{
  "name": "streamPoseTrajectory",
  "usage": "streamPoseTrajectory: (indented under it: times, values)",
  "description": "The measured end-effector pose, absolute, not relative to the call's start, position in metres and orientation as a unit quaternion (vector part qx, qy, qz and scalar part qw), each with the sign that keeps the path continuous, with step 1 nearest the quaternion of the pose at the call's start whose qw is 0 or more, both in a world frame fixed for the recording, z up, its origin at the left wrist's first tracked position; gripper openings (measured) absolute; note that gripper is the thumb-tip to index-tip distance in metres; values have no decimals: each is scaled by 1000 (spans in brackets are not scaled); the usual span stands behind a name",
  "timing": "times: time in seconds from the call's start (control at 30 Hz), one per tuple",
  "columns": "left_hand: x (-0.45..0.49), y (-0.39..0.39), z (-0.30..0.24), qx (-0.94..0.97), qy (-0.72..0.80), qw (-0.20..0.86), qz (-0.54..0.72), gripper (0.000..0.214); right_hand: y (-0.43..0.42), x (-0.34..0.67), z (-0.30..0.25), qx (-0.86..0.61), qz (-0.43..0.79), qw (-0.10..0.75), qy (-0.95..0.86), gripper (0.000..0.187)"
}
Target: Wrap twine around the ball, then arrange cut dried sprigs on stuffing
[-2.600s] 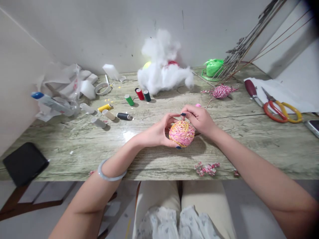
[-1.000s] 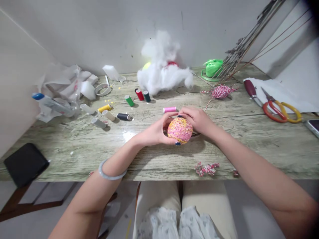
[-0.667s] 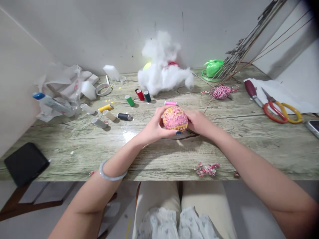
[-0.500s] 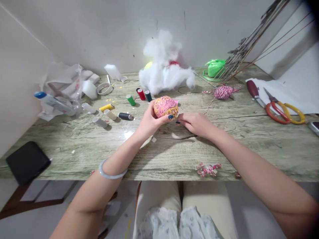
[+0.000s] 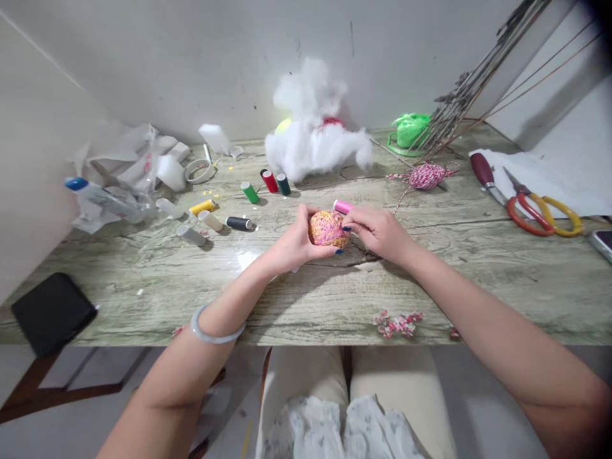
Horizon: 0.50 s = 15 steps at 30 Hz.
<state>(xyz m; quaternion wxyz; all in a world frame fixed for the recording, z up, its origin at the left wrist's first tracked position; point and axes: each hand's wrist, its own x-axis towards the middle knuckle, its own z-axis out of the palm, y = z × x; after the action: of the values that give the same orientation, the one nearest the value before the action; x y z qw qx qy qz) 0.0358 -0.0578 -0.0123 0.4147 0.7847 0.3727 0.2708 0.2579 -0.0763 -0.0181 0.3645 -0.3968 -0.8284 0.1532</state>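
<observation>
Pink-and-yellow ball [image 5: 326,228] is held mid-way along the wooden tabletop [image 5: 478,274], with a heap of white fluff [image 5: 310,153] at its 12 o'clock. Left hand [image 5: 297,239] grips it from 9 o'clock, while right hand [image 5: 380,231] is closed in a pinch at its 3 o'clock edge, pinched bit too small to tell. Pink-and-white yarn bundle [image 5: 427,176] at 2 o'clock, pink spool [image 5: 342,206] just beside at 1.
</observation>
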Motion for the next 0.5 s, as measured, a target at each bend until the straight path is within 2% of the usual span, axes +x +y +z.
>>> streamPoseTrajectory:
  times: [0.1, 0.23, 0.5]
  values:
    - [35, -60, -7, 797, 325, 446, 247, 63, -79, 257, -16, -391, 139, 377, -828, 40]
    - [40, -66, -1, 812, 254, 489, 192, 65, -83, 257, -11, -393, 116, 384, -827, 48]
    - [46, -72, -2, 746, 233, 574, 245, 71, -75, 260, -15, -445, 96, 352, -818, 38]
